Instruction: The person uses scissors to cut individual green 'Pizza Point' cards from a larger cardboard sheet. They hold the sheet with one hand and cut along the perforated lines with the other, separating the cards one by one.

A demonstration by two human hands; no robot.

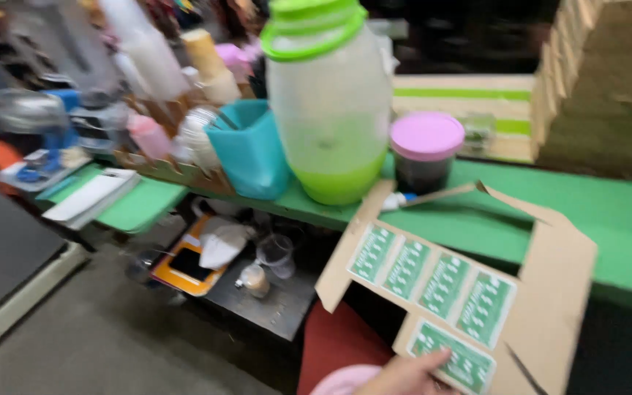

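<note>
Closest to me, at the bottom edge of the view, one hand [407,374] reaches up from below, and I cannot tell whether it is the person's left or right; a finger lies flat across a green label at the lower edge of an open cardboard box [550,292], touching it, but whether the fingers are pinching the flap or only resting on it is cut off by the frame, so I cannot tell. No second hand shows. The box is tilted, its flaps spread wide, and a row of green labels [433,281] runs along the inner flap, with one more just above the hand. Just left of the hand there is a dark red surface [334,340] and a pale pink rounded shape [345,380], too blurred to name. The box leans against the edge of a green counter [594,212]. Below and left of it, on a dark low shelf, sit a clear cup [276,252] and an orange-edged tray [184,267] with crumpled white material on it. On the counter, beyond the box, stands a dark jar with a pink lid [426,150], and just beside it, to the left, a big translucent jug with a bright green base and lid [330,110]. A teal container [250,146] touches the jug's left side. Further left and back is a blurred clutter of bottles, with white papers [89,194] on a green mat.
</note>
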